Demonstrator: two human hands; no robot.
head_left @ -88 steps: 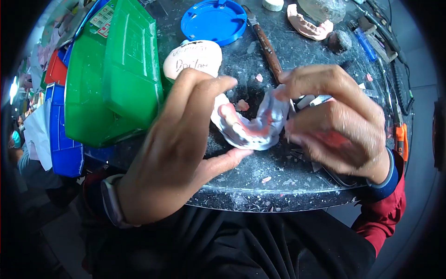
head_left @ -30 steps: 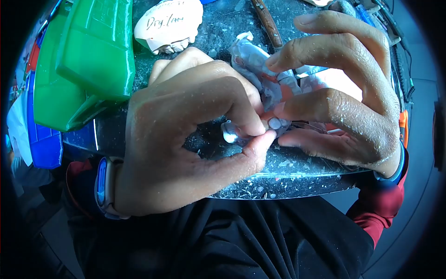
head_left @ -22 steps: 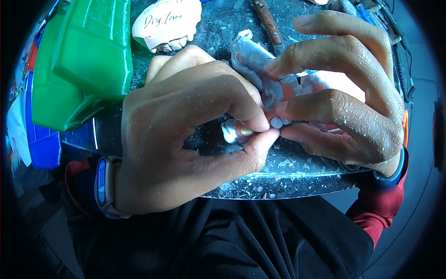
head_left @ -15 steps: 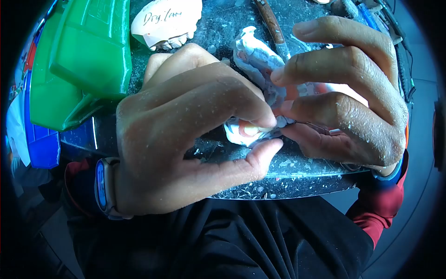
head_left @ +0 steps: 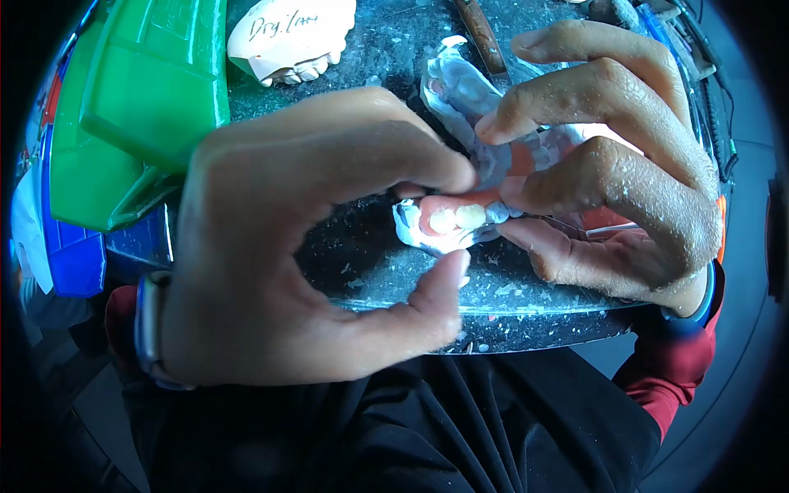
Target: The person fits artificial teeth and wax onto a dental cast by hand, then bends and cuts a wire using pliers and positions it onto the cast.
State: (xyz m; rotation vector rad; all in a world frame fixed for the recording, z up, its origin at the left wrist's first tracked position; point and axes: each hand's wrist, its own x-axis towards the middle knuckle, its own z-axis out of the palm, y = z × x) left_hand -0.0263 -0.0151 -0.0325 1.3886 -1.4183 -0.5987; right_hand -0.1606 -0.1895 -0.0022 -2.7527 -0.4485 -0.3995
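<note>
A white dental cast point(head_left: 411, 226) with pink base material and pale teeth point(head_left: 468, 217) lies between my hands above the dark worktop. Around its right end, the thumb and fingers of my right hand point(head_left: 616, 172) are closed, by a thin wire. My left hand point(head_left: 320, 238) curves beside the cast's left part; its thumb and index finger stand well apart with nothing between them. Behind the cast is a crumpled-looking whitish mould piece point(head_left: 460, 86), close to my right fingertips. Where the cast and this piece meet is partly hidden by my fingers.
Green plastic boxes point(head_left: 156, 90) stand at the left, with a blue tray point(head_left: 76, 255) beside them. A white plaster model point(head_left: 292, 37) with handwriting sits at the upper left. A brown-handled tool point(head_left: 481, 37) lies at the back. Cables and tools line the right edge point(head_left: 719, 115).
My left thumb and index finger have parted and moved off the cast, uncovering its pale teeth. Earlier they were pinched together at it. My right hand keeps its hold.
</note>
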